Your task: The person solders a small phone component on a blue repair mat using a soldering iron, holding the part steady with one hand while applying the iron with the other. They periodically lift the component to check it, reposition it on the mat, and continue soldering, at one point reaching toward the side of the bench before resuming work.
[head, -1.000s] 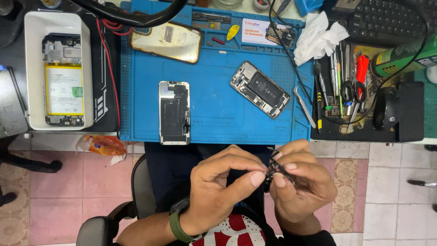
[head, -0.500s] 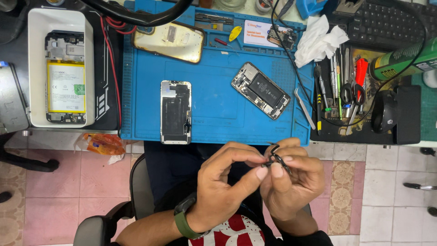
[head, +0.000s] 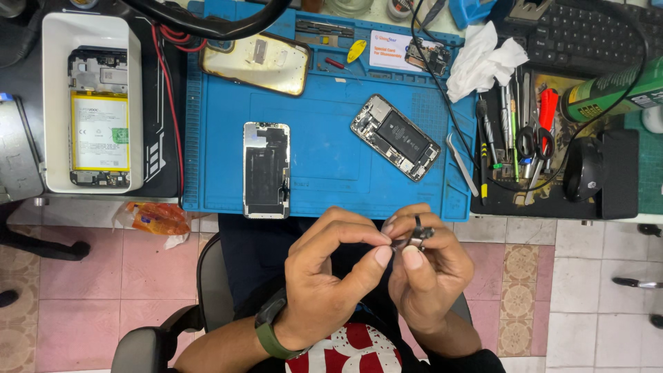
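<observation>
Hands met over your lap, below the table edge. Your left hand (head: pixel 324 276) and right hand (head: pixel 425 273) both pinched a tiny black part (head: pixel 413 237) between thumb and fingertips. Just above your hands, on the blue mat (head: pixel 324 166), lay a phone screen (head: pixel 266 169) and an open phone (head: pixel 395 137). Farther right sat tools (head: pixel 514 135).

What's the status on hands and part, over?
Left hand and right hand pinch a small black phone part together above the lap. Opened phone on blue mat. Nothing obstructing.
</observation>
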### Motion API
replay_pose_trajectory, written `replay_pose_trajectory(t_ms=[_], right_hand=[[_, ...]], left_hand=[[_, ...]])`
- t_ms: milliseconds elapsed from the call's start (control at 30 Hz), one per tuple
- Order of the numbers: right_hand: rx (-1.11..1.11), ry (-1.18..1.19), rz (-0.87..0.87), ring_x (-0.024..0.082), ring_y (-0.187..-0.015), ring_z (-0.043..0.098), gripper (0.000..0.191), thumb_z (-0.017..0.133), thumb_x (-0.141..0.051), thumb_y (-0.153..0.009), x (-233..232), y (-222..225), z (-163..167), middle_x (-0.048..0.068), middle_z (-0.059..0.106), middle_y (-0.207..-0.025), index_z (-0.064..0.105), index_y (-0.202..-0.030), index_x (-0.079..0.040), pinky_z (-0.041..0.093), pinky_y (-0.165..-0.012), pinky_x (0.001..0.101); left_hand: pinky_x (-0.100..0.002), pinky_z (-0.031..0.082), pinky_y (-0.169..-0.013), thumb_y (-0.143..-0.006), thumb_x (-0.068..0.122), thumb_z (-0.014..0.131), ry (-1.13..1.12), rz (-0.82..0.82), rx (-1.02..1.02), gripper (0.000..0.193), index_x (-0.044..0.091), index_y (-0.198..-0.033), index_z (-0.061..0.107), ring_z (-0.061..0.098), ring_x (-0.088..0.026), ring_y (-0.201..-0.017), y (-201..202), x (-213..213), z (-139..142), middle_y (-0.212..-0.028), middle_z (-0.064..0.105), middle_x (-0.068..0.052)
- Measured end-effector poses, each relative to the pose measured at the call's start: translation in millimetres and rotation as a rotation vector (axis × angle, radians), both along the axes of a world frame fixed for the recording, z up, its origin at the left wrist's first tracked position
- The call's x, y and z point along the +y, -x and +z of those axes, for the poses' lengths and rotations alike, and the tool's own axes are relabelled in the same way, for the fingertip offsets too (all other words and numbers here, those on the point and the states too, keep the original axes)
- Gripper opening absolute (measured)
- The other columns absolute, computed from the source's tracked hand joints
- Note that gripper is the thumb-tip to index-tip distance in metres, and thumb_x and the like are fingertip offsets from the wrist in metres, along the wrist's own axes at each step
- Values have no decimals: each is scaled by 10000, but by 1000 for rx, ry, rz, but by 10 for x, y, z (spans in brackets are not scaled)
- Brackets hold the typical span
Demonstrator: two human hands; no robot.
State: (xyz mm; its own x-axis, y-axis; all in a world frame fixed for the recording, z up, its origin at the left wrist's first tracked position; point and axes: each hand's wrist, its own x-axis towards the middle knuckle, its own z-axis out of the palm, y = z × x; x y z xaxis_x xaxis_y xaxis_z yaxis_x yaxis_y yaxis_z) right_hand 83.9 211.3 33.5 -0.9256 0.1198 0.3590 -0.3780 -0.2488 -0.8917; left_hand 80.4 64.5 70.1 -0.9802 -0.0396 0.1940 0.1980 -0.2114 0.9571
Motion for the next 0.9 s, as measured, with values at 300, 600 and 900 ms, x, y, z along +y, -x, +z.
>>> replay_pose_trajectory(t_ms=[300,600,900], right_hand=[[-91,-59,-4,256,-1003,603,196,568,-72,-1062,15,-5,47,213,660,-1083,652,-1047,104,507,-914,372],[-175,-109,63,227,-994,562,251,535,-47,-1040,25,-53,151,235,650,-1150,647,-971,167,449,-907,333],[-143,-231,111,239,-981,617,198,576,-37,-992,68,-69,185,191,690,-1033,673,-998,136,490,-896,364]], left_hand=[[-301,566,-871,-793,130,841,242,98,193,424,3,-1160,669,664,-199,-1004,68,-22,40,-1115,667,-116],[-276,587,-872,-898,64,843,362,175,326,242,98,-1125,766,693,-197,-1045,124,-33,-72,-1152,718,-45],[-280,592,-880,-870,59,817,26,24,68,238,54,-1086,716,707,-173,-1013,115,-68,75,-1075,733,-64]])
